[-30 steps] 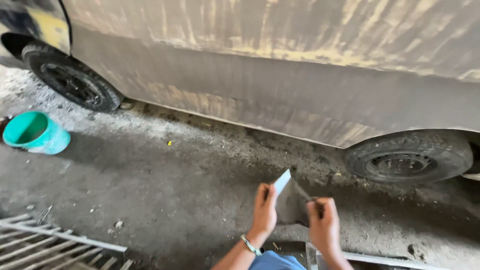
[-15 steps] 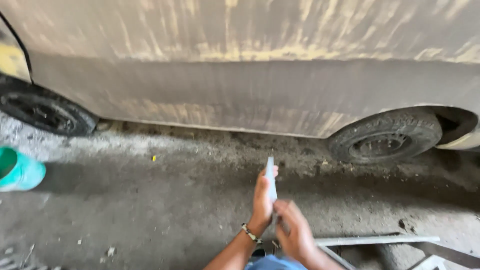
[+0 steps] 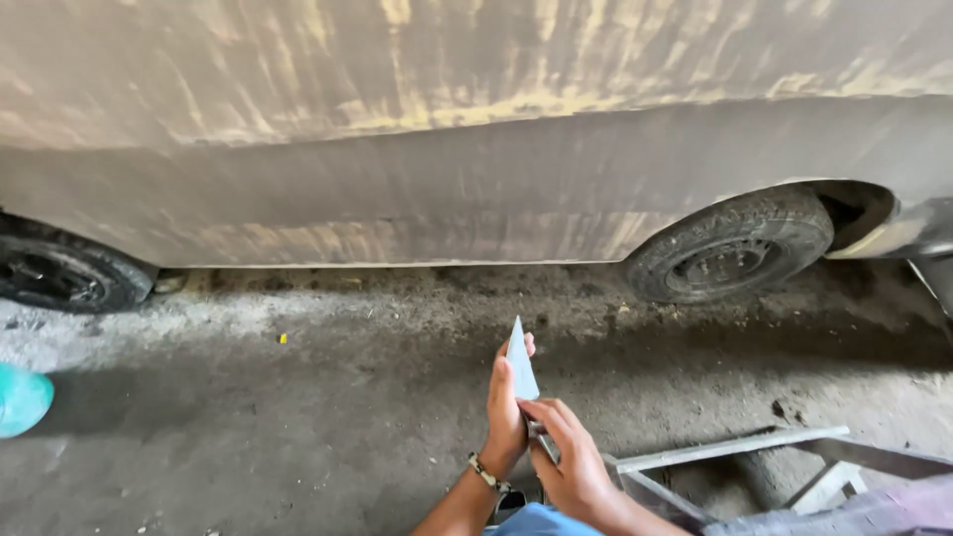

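My left hand (image 3: 504, 417) grips a folded grey sheet, likely sandpaper (image 3: 520, 363), whose pointed corner sticks up above the fingers. My right hand (image 3: 568, 459) is just below and right of it, fingers pinching the sheet's lower edge. A beaded band circles my left wrist. Both hands hover low over the concrete floor (image 3: 328, 427), in front of a sanded car body (image 3: 476, 139) with yellowish filler streaks.
The car spans the whole top, with one tyre at right (image 3: 732, 258) and another at left (image 3: 62, 280). A teal bucket (image 3: 20, 399) sits at the left edge. A grey metal frame (image 3: 730, 459) lies on the floor at lower right.
The view has swung right, so the bucket slid to the left edge. The sheet went from spread between both hands to folded and upright, with my hands close together.
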